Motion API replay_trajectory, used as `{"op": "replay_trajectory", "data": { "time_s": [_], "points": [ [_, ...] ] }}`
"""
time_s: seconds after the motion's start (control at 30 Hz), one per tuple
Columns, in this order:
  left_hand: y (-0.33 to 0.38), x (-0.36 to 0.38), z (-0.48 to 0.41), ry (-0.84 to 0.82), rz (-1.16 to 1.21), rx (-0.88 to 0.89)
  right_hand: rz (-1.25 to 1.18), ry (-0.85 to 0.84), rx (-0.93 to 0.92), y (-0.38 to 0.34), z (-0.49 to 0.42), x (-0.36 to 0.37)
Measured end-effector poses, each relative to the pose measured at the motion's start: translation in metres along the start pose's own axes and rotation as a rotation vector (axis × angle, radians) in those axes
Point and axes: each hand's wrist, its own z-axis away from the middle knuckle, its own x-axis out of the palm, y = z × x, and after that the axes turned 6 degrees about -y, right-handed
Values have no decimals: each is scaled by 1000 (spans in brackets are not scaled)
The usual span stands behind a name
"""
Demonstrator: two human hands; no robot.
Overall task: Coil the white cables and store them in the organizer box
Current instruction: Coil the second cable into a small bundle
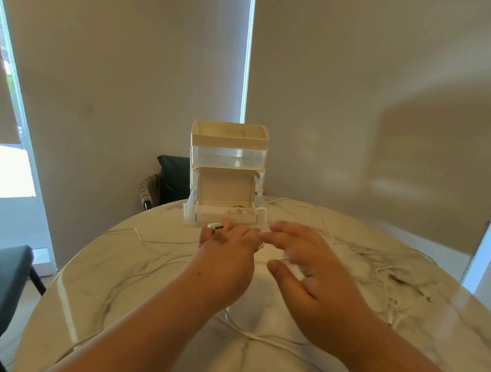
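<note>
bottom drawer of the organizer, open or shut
Open. The bottom drawer sticks out in front of the organizer toward the person, its top exposed, while the clear drawer above sits flush.

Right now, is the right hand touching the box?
Cannot tell. The head view shows the blurred right hand ending beside the box, neither contact nor gap plain.

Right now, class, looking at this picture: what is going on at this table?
A person works bare-handed at a marble table, in front of an organizer box whose bottom drawer is pulled open. The left hand pinches a small round white cable end near the drawer; the right hand hovers open beside it, blurred. Several white cables lie loose across the table, uncoiled.
</note>
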Motion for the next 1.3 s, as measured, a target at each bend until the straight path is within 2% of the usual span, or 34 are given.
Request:
{"op": "replay_trajectory", "data": {
  "time_s": [0.07, 0.1, 0.23, 0.33, 0.4, 0.47, 0.5, 0.63, 0.77, 0.8, 0.87, 0.93, 1.03, 1.1, 1.17, 1.3],
  "points": [
    [3, -2, 2, -4, -30, 5, 27, -90, 101, 18, -2, 8],
    [4, -3, 3, 22, 0, 18, 24, -77, 124, 26, -3, 7],
    [2, -9, 7, 129, 224, 116, -1, -23, 236, 40, -7, 0],
    [7, -11, 11, 98, 393, 240, -26, -56, 387, 41, -9, 5],
    [12, -14, 17, 153, 558, 286, 162, -119, 559, 47, -12, -1],
    [14, -21, 21, 322, 705, 255, 403, -190, 728, 58, -12, -20],
    [12, -24, 22, 423, 772, 226, 429, -218, 779, 63, -11, -32],
    [1, -32, 22, 740, 839, 174, 218, -327, 774, 76, -6, -49],
    [2, -37, 26, 822, 824, 146, 264, -314, 713, 86, -6, -40],
    [3, -38, 26, 805, 830, 142, 246, -253, 712, 88, -7, -40],
    [2, -37, 24, 689, 868, 138, 102, -14, 705, 89, -8, -43],
    [0, -32, 20, 464, 858, 101, -46, 232, 622, 86, -9, -42],
    [-4, -19, 16, 119, 705, -15, -110, 434, 390, 79, -10, -37],
    [-2, -13, 13, 3, 659, -60, -127, 485, 242, 69, -12, -35],
    [1, -10, 12, -57, 659, -83, -110, 463, 136, 58, -12, -31],
    [11, -12, 12, -85, 622, -29, -87, 451, -17, 41, -8, -26]
  ]
}}
